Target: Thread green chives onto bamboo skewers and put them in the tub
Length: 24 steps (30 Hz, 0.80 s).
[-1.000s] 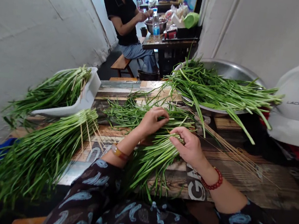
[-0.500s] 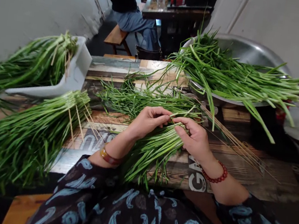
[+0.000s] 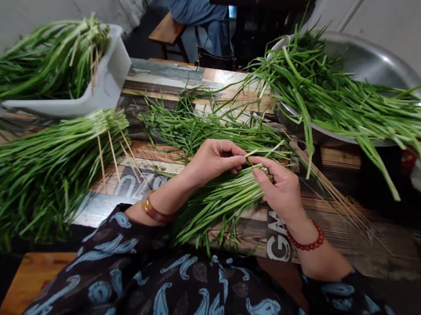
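Note:
Above the near edge of the table my left hand (image 3: 219,163) pinches a pale garlic chive stalk (image 3: 274,149) between thumb and fingertips. My right hand (image 3: 282,187) meets it there, its thumb and forefinger closed at the white stem ends of a row of garlic chives (image 3: 224,195); any skewer inside this row is hidden by the fingers. Behind both hands lies a loose heap of chives (image 3: 198,130). On the left is a thick bundle of chives (image 3: 50,162) with several thin bamboo skewers (image 3: 113,157) through its stem ends.
A white plastic tub (image 3: 113,72) at back left carries more skewered chives (image 3: 52,59). A steel basin (image 3: 378,61) at back right overflows with long chives (image 3: 349,108). Loose bamboo skewers (image 3: 337,197) lie on the wooden table (image 3: 157,88). A seated person (image 3: 199,9) is beyond.
The view has tilted down slightly, so things at the back sit higher in the picture. My hands stay together at the stem ends, with only small finger movements.

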Each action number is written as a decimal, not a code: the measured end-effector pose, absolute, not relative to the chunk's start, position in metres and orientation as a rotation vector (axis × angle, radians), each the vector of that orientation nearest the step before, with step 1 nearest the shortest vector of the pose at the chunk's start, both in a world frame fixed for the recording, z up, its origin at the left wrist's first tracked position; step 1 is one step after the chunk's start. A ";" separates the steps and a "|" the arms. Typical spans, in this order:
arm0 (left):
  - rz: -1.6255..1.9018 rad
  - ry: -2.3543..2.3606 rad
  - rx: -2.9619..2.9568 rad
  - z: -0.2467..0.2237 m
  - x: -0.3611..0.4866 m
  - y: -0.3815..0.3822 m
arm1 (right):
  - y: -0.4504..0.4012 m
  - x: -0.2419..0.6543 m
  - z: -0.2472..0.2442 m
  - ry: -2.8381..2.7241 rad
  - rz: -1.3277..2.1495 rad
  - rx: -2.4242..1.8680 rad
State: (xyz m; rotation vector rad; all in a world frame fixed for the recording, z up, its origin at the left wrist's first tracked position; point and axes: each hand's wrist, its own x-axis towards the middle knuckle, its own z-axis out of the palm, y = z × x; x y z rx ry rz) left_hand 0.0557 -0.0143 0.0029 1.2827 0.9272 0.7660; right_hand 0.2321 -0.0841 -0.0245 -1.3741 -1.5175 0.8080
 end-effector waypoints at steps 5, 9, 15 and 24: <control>0.775 0.938 1.376 0.002 0.056 -0.014 | -0.083 0.232 -0.024 -1.519 0.808 -1.379; 0.800 0.920 1.458 -0.001 0.055 -0.013 | -0.083 0.232 -0.023 -1.519 0.821 -1.371; 0.866 0.955 1.708 -0.006 0.054 -0.011 | -0.081 0.232 -0.034 -1.490 0.844 -1.352; 0.867 0.991 2.009 -0.008 0.053 -0.011 | -0.080 0.227 -0.043 -1.456 0.855 -1.296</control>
